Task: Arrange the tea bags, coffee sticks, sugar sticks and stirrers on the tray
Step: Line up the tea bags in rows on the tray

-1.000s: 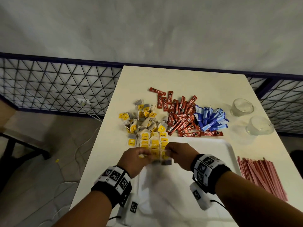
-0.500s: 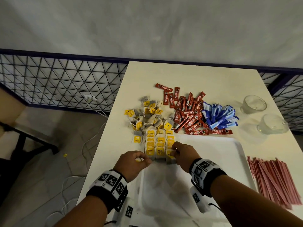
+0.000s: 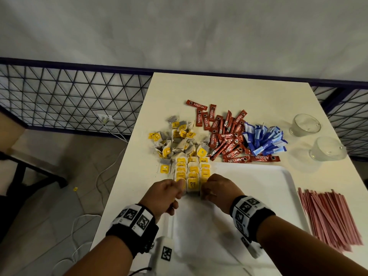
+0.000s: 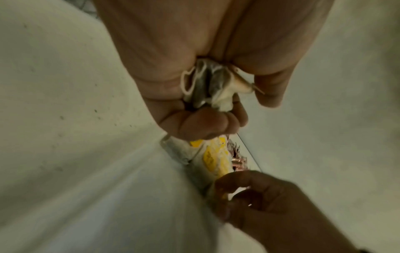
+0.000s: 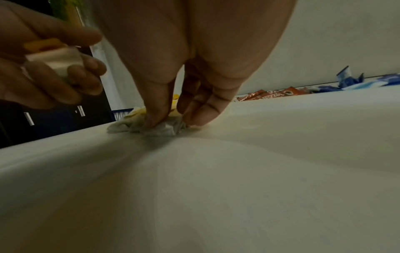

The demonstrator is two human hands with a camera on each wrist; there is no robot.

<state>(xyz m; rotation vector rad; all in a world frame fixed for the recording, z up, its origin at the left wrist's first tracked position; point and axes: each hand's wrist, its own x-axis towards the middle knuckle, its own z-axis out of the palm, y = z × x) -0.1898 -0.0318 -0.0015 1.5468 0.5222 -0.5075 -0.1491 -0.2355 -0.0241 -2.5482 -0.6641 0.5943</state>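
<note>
On the white plastic tray [image 3: 258,176], yellow-tagged paper tea bags [image 3: 192,172] run in rows away from the person. The left hand [image 3: 166,193] grips spare bags just left of them; the right hand [image 3: 218,189] pinches the nearest right-row bag.

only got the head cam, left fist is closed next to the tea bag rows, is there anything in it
Observer: Yes. In the left wrist view the left hand grips a bunch of spare tea bags in its palm, with the fingers curled round them.
Operator: ok and the right one, is it lifted or down on the tray
Observer: It is down. In the right wrist view the right hand pinches one tea bag between thumb and fingertips, and the bag lies on the tray floor.
</note>
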